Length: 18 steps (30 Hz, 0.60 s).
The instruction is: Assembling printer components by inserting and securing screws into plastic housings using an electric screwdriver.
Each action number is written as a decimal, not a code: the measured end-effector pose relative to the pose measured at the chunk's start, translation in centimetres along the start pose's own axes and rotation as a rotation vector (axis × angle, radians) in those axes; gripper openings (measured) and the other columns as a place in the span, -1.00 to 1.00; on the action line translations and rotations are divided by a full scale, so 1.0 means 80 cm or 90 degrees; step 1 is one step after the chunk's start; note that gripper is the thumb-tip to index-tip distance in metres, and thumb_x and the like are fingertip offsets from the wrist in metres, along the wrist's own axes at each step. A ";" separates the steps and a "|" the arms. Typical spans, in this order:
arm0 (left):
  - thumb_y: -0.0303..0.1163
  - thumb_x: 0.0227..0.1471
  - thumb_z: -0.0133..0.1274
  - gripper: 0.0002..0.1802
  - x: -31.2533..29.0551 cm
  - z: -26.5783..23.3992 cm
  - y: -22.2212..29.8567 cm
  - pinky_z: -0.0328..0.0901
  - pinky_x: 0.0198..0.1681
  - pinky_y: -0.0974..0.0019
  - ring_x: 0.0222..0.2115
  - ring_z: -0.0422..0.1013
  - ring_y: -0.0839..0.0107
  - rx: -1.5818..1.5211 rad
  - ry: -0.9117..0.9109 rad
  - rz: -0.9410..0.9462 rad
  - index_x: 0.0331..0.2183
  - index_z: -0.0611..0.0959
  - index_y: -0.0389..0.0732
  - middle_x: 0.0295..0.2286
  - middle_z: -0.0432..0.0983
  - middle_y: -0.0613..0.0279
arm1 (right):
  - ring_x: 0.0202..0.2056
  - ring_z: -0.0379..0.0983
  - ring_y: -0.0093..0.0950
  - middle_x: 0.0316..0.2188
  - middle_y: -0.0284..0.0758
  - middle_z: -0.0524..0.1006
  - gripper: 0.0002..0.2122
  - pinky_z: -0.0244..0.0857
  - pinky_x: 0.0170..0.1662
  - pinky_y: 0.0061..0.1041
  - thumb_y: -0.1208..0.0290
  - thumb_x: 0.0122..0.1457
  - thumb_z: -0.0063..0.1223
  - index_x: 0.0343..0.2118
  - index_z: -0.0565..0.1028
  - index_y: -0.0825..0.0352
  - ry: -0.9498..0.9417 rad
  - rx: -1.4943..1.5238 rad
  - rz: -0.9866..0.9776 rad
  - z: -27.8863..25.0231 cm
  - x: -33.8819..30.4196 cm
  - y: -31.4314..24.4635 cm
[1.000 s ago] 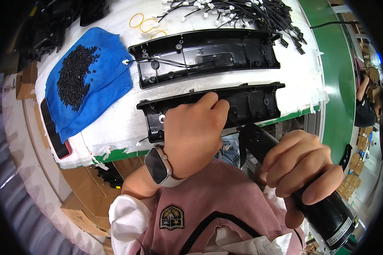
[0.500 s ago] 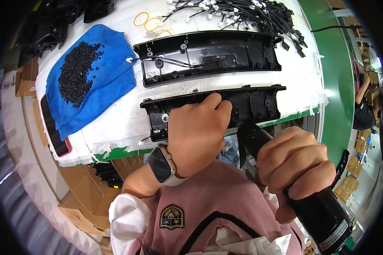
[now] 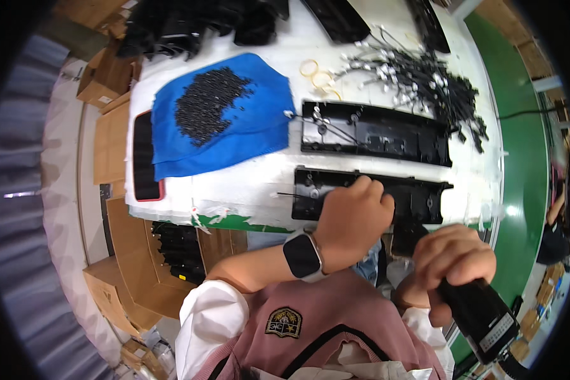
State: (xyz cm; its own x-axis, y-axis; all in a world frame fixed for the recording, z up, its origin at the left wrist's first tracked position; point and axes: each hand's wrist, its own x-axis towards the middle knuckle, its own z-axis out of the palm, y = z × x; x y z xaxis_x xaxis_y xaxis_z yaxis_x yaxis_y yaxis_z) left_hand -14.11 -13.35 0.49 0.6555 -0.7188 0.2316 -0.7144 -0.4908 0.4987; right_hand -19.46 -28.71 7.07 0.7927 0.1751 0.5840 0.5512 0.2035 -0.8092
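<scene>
My left hand [image 3: 354, 215], with a watch on its wrist, rests curled over the near black plastic shell [image 3: 432, 197]. Its fingers are closed and point down into the shell; whatever they pinch is hidden under the knuckles. To its right, my right hand [image 3: 457, 254] wraps round a black electric screwdriver [image 3: 478, 310]. The tool slants, its front end at the shell's near edge beside my left hand; the tip cannot be made out. Just beyond lies a second black shell [image 3: 418, 136], open side up, with a thin black cable [image 3: 337, 131] inside.
Small black screws [image 3: 209, 104] are heaped on a blue cloth [image 3: 259, 142], beside a phone [image 3: 147, 158]. Black cables with white connectors [image 3: 418, 82] pile up at the far right, near yellow rings [image 3: 309, 68]. More black parts [image 3: 196, 25] lie behind. Cardboard boxes [image 3: 142, 253] stand left below the table.
The view has swung so the table sits farther right and lower, showing more of its far side. Both hands keep their places at the near shell, the screwdriver still in my right.
</scene>
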 end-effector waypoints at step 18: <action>-0.44 -0.14 0.17 -0.87 -0.025 -0.115 -0.175 0.37 -0.37 0.19 -0.33 0.41 0.19 0.428 0.269 -0.389 -0.46 0.56 -0.21 -0.43 0.43 0.19 | -0.55 0.51 -0.37 -0.43 0.08 0.52 -0.73 0.42 -0.47 -0.48 0.27 0.07 0.22 -0.55 0.49 0.41 0.024 0.466 -0.002 0.094 0.023 -0.027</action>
State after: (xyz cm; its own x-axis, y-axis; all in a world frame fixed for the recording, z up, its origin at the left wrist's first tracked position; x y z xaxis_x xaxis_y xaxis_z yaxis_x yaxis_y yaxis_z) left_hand -3.20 -0.51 0.75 0.8961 -0.0800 0.4366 -0.1298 -0.9879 0.0854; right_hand -21.15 -21.60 10.39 0.8065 0.1432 0.5736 0.2492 0.7975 -0.5495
